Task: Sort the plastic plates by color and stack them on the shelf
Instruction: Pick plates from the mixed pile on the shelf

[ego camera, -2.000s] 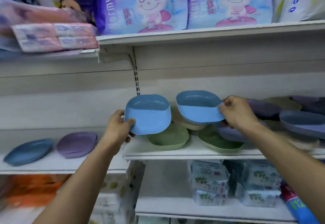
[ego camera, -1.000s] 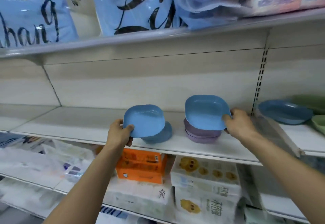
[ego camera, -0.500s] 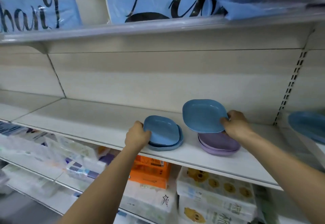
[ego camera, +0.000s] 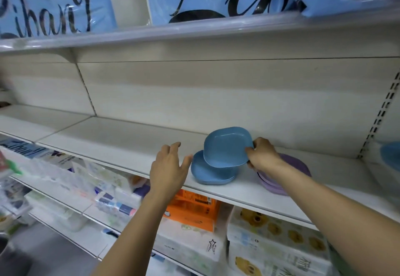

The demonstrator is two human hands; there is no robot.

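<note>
The left hand [ego camera: 168,167] is spread, fingers straight and apart, holding nothing, palm toward the shelf, just left of a blue stack [ego camera: 207,175] of plates; whether its thumb touches the stack's rim cannot be told. The right hand [ego camera: 263,156], forearm reaching in from the right, pinches the right edge of a single blue plate [ego camera: 227,146], thumb on the near face. That plate sits over the blue stack, tilted, hollow face toward the viewer, lower edge against the stack's top. It is a rounded square with no clear long side. Both rest on a white shelf [ego camera: 121,143]. Right of the blue stack, partly behind the right wrist, is a purple stack [ego camera: 290,174]. Above it hang blue packages [ego camera: 54,5]; below it, an orange box [ego camera: 192,208]
</note>
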